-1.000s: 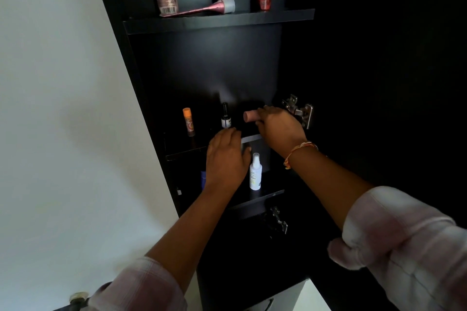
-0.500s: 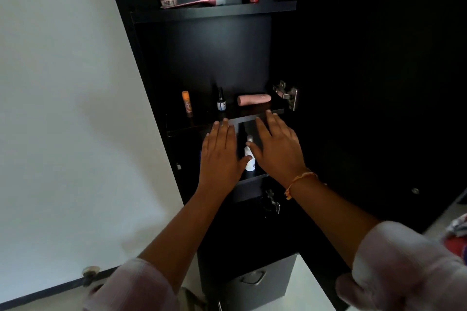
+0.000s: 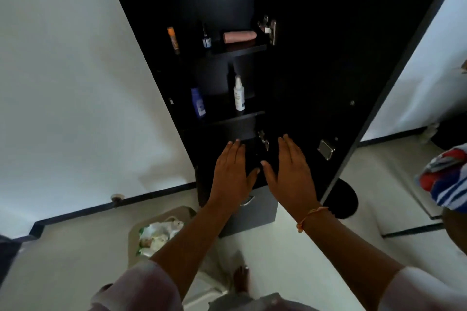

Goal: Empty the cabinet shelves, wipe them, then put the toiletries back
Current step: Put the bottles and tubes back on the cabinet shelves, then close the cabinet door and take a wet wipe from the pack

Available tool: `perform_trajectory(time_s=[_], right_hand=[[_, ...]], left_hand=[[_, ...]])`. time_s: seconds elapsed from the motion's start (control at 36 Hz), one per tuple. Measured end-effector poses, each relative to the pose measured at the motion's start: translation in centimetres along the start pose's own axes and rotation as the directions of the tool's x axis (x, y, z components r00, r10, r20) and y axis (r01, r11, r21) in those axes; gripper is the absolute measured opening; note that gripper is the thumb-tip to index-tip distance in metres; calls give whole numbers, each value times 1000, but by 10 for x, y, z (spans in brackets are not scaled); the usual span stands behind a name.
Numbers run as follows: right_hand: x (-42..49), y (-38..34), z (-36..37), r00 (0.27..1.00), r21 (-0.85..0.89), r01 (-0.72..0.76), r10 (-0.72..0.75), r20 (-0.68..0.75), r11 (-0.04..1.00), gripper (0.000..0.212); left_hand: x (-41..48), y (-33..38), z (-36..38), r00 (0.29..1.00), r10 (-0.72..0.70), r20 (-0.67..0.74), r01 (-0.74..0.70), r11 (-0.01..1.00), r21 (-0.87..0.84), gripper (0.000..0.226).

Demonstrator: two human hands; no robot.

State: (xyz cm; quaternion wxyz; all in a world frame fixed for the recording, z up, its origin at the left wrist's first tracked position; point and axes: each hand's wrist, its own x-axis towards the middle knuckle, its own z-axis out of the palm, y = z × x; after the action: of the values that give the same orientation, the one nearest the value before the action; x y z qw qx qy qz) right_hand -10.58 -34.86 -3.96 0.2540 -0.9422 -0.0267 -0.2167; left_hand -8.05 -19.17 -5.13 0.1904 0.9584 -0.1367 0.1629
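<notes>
Both hands are empty. The left hand [image 3: 232, 171] and right hand [image 3: 290, 174] are held flat, fingers straight and together, palms toward the dark cabinet [image 3: 316, 58] front below the lower shelf [image 3: 237, 116]; whether they touch it we cannot tell.

The toiletries stand above and beyond the fingertips. On the lower shelf, a white spray bottle [image 3: 239, 93] and a blue bottle [image 3: 197, 101] are upright. On the upper shelf [image 3: 240, 50] are an orange tube [image 3: 173, 39], a small dark bottle [image 3: 206, 39] and a pink tube [image 3: 239, 36] (lying flat, long axis along the shelf edge).

We judge the left hand nearer both lower bottles, the spray bottle almost straight above its fingers. The reach would be upward, gripping across each upright body.
</notes>
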Motion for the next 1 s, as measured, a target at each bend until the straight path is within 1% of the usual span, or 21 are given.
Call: perform_trajectory(time_s=[0.06, 0.08, 0.17, 0.22, 0.28, 0.33, 0.42, 0.47, 0.56, 0.64, 0.78, 0.83, 0.89, 0.94, 1.0], right_hand=[[-27, 6, -5, 997, 27, -26, 28, -78, 999, 65], [-38, 9, -8, 989, 24, -43, 46, -138, 999, 64], [-62, 21, -14, 943, -5, -130, 122, -310, 991, 63], [-69, 31, -17, 911, 6, -204, 192, -364, 979, 67], [-69, 39, -19, 883, 59, -274, 275, -379, 960, 70], [-63, 50, -20, 864, 131, -347, 371, -342, 929, 72], [-49, 65, -17, 869, 284, -393, 454, -196, 875, 69], [-43, 67, -18, 863, 368, -401, 481, -157, 839, 58], [-40, 65, -21, 845, 398, -409, 505, -176, 821, 40], [-44, 67, -20, 854, 394, -396, 490, -173, 829, 34], [-54, 59, -16, 892, 399, -350, 432, -134, 847, 32], [-57, 51, -12, 908, 406, -325, 401, -117, 854, 28], [-59, 44, -6, 927, 418, -294, 363, -94, 860, 23], [-61, 36, 0, 946, 420, -261, 318, -70, 869, 24], [-62, 26, 7, 966, 428, -213, 255, -44, 878, 26]], left_hand=[[-20, 4, 9, 997, -17, 73, 18, 1000, -14, 72], [-28, 6, 13, 995, -22, 102, 24, 999, -25, 72], [-47, 14, 21, 988, -24, 154, 31, 998, -47, 72], [-54, 19, 25, 982, -33, 188, 46, 997, -65, 71], [-56, 24, 28, 979, -37, 199, 52, 996, -74, 71], [-56, 30, 31, 977, -32, 211, 50, 996, -79, 71], [-54, 37, 35, 974, -25, 226, 47, 995, -92, 71], [-52, 42, 37, 971, -25, 240, 54, 992, -117, 70], [-50, 48, 37, 971, -38, 236, 76, 985, -156, 69], [-51, 51, 36, 974, -63, 219, 110, 972, -209, 63], [-58, 49, 37, 975, -57, 217, 127, 938, -324, 52], [-60, 46, 36, 974, -61, 218, 141, 917, -374, 49], [-60, 46, 30, 969, -93, 227, 189, 874, -448, 47], [-61, 45, 24, 961, -138, 239, 246, 824, -511, 47], [-63, 39, 22, 958, -165, 236, 273, 784, -557, 47]])
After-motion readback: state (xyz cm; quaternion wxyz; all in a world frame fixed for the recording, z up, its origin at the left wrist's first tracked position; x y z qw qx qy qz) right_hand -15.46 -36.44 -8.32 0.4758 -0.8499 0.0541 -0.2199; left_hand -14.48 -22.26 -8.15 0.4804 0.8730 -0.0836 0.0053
